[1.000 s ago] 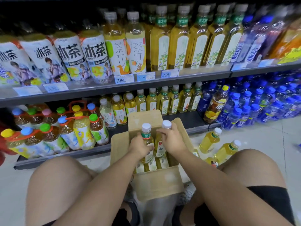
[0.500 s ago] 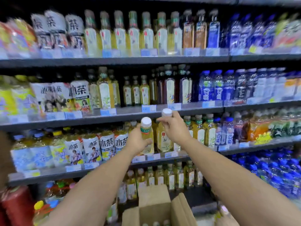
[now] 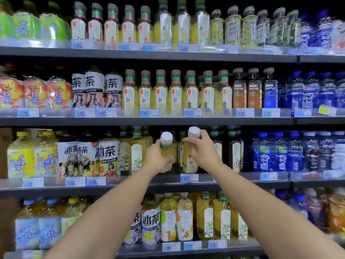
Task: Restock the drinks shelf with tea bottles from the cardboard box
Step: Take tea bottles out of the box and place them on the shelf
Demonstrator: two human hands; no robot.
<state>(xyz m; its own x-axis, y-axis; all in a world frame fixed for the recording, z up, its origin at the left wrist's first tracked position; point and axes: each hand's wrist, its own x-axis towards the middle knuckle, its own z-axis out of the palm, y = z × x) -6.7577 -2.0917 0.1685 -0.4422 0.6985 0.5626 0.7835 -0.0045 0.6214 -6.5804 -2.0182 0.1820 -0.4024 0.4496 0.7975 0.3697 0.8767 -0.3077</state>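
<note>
Two white-capped tea bottles of yellow liquid are held upright, side by side, just above the blue price label (image 3: pixel 188 178). The left tea bottle (image 3: pixel 166 146) is gripped round its body by the left hand (image 3: pixel 158 160), fingers wrapped. The right tea bottle (image 3: pixel 189 163) is gripped at its shoulder by the right hand (image 3: pixel 204 152), fingers curled round it. Both bases are seen level with the shelf front (image 3: pixel 164 184) beside the label. Whether they already rest on the board cannot be told.

Above the label, behind the pair, a dark gap is noted, with similar bottles (image 3: pixel 180 146) set further back. Left of the label stand leaf-labelled tea bottles (image 3: pixel 137 156). Right of the label stand dark-bodied bottles (image 3: pixel 236 154), then blue drink bottles (image 3: pixel 280 154).

Progress is judged as mid-task. This pair has been brought to the shelf but not released; setting down and pushing back are left. The gap looks able to take more. The cardboard box is not in view, so remaining stock cannot be told.

Against half a second earlier, both grips are unchanged and the bottles are carried closer to the gap. The view is raised: the box flaps are lost at the bottom
</note>
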